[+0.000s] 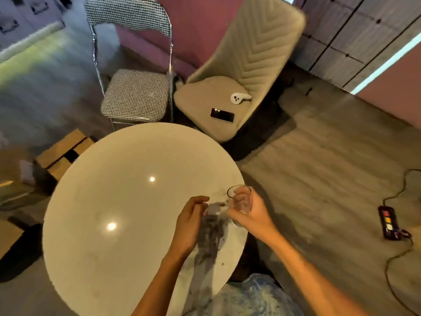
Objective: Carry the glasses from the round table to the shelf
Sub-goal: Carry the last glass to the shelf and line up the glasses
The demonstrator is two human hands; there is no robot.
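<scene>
Head view: a clear glass (239,199) is held upright in the right hand (251,215), fingers wrapped around its lower body, above the near right edge of the round white table (118,201). Just to its left, the left hand (190,221) is seen curled, with something blurred and glassy at its fingertips; whether it is gripped cannot be told. Beyond the table, a phone (222,115) and a white controller (239,98) lie on a beige chair (246,65), beside a houndstooth chair (136,94).

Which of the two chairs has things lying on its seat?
The beige quilted chair; a phone and white controller lie on it. The checkered folding chair is bare.
</scene>
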